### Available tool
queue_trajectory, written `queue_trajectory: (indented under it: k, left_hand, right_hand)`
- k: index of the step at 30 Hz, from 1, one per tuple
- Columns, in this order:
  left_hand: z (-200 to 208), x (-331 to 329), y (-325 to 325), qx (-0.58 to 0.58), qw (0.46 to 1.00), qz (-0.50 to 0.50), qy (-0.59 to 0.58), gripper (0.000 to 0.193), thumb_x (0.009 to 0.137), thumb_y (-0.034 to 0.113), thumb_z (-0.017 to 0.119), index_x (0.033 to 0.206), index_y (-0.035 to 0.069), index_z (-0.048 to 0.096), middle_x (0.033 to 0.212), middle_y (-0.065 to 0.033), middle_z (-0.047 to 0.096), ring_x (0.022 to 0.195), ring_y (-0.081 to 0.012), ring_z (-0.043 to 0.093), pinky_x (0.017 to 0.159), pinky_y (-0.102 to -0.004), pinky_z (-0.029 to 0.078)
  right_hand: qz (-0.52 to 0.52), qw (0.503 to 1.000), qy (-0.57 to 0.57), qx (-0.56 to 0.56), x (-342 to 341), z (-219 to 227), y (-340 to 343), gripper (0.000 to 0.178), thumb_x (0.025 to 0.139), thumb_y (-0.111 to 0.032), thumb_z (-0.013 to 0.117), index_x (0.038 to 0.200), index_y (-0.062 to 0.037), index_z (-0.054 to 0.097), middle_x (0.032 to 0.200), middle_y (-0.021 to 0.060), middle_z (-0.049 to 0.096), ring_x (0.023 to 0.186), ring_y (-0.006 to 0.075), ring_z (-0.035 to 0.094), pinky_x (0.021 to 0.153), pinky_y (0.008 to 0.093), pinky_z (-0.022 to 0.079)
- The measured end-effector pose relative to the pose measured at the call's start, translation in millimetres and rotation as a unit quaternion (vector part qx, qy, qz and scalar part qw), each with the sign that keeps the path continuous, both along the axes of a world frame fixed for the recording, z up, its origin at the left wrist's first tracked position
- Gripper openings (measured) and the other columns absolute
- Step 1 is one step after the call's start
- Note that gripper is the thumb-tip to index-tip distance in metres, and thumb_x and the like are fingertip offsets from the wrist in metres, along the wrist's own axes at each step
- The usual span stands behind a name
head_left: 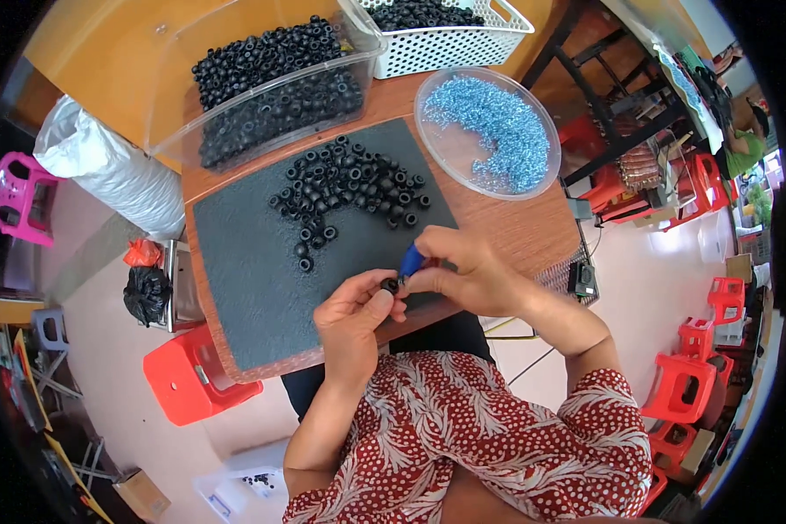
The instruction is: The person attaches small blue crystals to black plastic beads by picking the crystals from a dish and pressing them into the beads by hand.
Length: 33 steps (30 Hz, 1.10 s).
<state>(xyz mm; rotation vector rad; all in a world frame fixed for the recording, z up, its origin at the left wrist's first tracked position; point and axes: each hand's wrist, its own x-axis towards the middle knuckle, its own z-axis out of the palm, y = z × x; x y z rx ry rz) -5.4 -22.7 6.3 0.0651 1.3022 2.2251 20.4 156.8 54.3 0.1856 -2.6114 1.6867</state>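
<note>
My left hand (355, 316) pinches a small black ring-shaped piece (389, 285) between thumb and fingers, above the near edge of the dark grey mat (262, 306). My right hand (470, 272) is closed around a small tool with a blue handle (413, 259). Its tip is at the black piece, and my fingers hide what exactly it touches. Beyond my hands, a loose pile of the same black hollow pieces (349, 179) lies on the mat. To the right, a round clear shallow tray (450, 157) holds many tiny shiny blue bits (506, 131).
A clear plastic bin (175, 131) of black pieces stands at the back, beside a white perforated basket (445, 51) with more. Left of the wooden table (533, 236) are a white sack (122, 175) and a red stool (192, 375). More red stools (679, 389) stand at right.
</note>
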Motion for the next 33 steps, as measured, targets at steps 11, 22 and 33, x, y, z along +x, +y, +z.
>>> queue_trajectory:
  k: [11,22,33]
  left_hand:
    - [1.5,11.7,-3.7,-0.064,0.994,0.035,0.081,0.022,0.083,0.001,0.064,0.104,-0.005,0.061,0.081,-0.0075,0.064,0.067,-0.0131,0.061,0.063,-0.0242,0.052]
    - [-2.9,7.4,-5.9,0.005,0.999,0.001,0.049,0.021,0.084,0.003,0.062,0.105,-0.003,0.062,0.087,-0.0086,0.065,0.07,-0.0114,0.06,0.067,-0.0224,0.05]
    - [-12.9,-1.5,-12.0,0.004,0.999,0.034,0.031,0.019,0.085,0.004,0.062,0.103,-0.004,0.061,0.086,-0.011,0.065,0.068,-0.012,0.059,0.065,-0.0233,0.049]
  right_hand:
    - [-0.03,0.996,-0.056,-0.062,3.5,-4.7,-16.9,0.016,0.077,-0.008,0.067,0.078,0.0027,0.055,0.066,0.0064,0.055,0.062,0.0092,0.051,0.053,0.0274,0.042]
    - [-0.095,0.973,-0.155,-0.145,9.1,-10.0,-19.4,0.019,0.08,-0.01,0.069,0.077,0.0004,0.054,0.062,-0.0014,0.051,0.058,0.0022,0.045,0.047,0.0221,0.036]
    - [-0.071,0.857,0.313,0.404,-36.2,-37.2,-8.3,0.016,0.062,-0.007,0.058,0.077,-0.0028,0.056,0.071,0.0079,0.047,0.07,0.0258,0.045,0.062,0.0361,0.037]
